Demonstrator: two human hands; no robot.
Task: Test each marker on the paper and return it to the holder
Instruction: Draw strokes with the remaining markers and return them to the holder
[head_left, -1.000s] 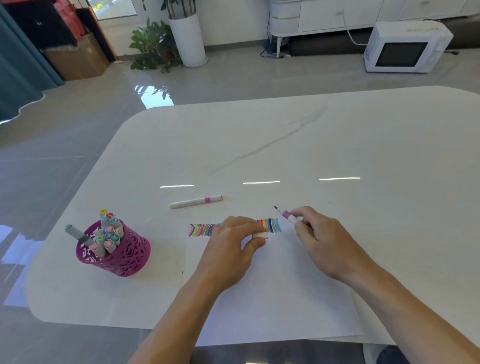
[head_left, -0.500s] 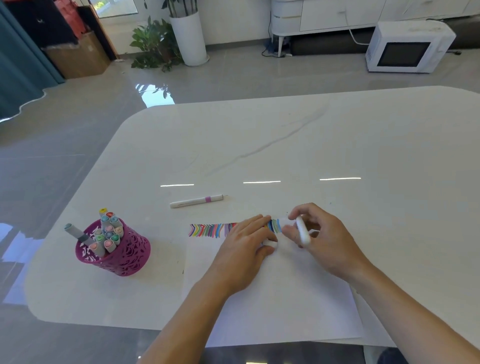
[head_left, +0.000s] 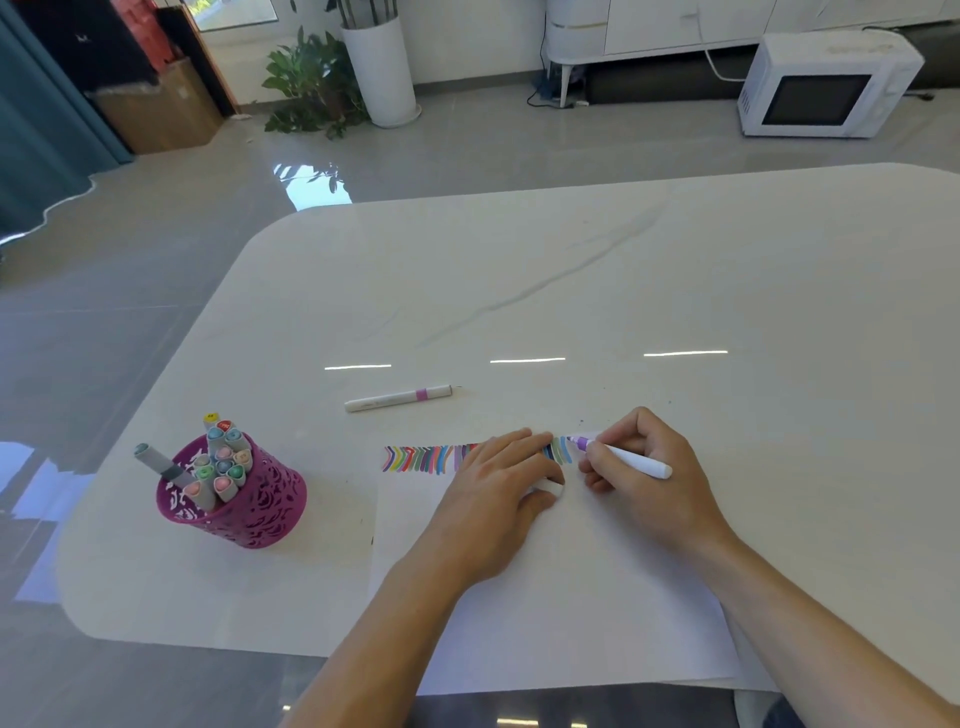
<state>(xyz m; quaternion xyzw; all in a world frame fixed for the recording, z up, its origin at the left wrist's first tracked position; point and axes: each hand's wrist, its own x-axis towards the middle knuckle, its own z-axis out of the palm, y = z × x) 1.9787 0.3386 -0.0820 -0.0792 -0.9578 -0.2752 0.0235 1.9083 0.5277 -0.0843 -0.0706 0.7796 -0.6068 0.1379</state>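
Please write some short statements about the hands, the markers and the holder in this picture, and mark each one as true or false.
1. The right hand holds a purple-tipped marker with its tip at the right end of the row of colour strokes. True.
2. The left hand is lifted off the paper. False: it rests on the paper, with a white cap in its grip.
3. The purple holder lies tipped over. False: it stands upright, with markers in it.
4. A marker with a pink band lies on the table, beyond the paper. True.
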